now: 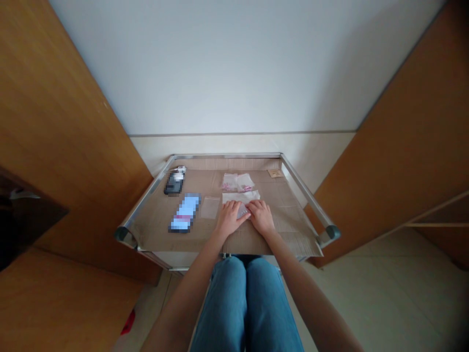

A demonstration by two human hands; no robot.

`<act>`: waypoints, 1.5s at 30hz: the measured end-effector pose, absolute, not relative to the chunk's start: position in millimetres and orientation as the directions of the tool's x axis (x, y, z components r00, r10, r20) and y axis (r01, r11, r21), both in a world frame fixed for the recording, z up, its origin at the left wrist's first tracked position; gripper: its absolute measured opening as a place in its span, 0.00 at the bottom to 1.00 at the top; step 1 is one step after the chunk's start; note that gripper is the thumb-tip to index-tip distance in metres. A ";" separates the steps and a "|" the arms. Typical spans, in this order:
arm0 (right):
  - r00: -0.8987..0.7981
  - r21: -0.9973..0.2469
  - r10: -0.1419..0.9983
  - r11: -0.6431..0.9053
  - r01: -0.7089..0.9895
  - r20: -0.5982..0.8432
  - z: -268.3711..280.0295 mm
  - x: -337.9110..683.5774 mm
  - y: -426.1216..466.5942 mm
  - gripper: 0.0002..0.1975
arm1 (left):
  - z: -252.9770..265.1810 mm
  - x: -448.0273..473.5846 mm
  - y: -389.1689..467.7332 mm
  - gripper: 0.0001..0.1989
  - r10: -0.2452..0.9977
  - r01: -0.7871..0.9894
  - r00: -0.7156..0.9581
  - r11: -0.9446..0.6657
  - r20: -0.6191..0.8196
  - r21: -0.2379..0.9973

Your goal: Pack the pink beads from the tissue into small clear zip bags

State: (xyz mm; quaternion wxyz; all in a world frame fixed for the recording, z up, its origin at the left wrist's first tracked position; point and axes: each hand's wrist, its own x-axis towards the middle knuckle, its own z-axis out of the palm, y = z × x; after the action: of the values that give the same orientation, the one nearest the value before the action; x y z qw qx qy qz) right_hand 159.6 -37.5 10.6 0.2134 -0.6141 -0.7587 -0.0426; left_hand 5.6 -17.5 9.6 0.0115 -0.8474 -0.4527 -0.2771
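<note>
My left hand (230, 217) and my right hand (261, 216) are close together near the front of the cardboard-lined surface, thumbs almost touching. Between them lies a small clear plastic bag (242, 211), gripped at its sides by the fingers of both hands and partly hidden by them. Just beyond the fingertips a white sheet (240, 196) lies flat. Behind it are two small clear bags, a left one (229, 182) and a right one (245, 182), each with tiny pink pieces inside. A flat clear bag (210, 208) rests left of my left hand.
A lit phone (185, 213) lies on the left, with a dark blurred item (175, 181) behind it. A small tan square (274, 173) sits at the back right. Metal rails (306, 195) edge the cardboard (293, 225). Wooden panels stand on both sides.
</note>
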 end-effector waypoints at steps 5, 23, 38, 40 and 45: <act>-0.184 -0.239 0.919 0.277 0.931 0.348 7.6 161.7 -35.7 0.12 | 9.9 5.4 -17.2 0.20 0.767 0.769 0.429 -0.587 0.477 0.253; -0.044 -0.511 0.872 0.327 0.795 0.488 2.3 170.0 -30.3 0.12 | 9.0 4.7 -16.7 0.19 0.768 0.778 0.429 -0.582 0.477 0.236; -0.023 -0.722 0.894 0.376 0.580 0.447 4.4 171.1 -32.0 0.10 | 7.9 5.1 -15.8 0.19 0.773 0.772 0.435 -0.584 0.461 0.250; -0.025 -0.678 0.886 0.373 0.634 0.464 5.7 170.4 -32.4 0.10 | 7.3 5.0 -15.5 0.21 0.776 0.772 0.433 -0.582 0.458 0.257; -0.109 -0.661 0.902 0.384 0.644 0.418 5.4 168.7 -32.0 0.11 | 4.4 3.6 -13.9 0.23 0.779 0.764 0.430 -0.583 0.456 0.277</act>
State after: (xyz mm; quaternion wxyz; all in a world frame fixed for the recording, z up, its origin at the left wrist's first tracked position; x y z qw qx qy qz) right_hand 168.7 -32.0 5.4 0.4038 -0.5316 -0.7272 0.1595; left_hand 3.6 -13.9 4.4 -0.0139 -0.8453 -0.4563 -0.2775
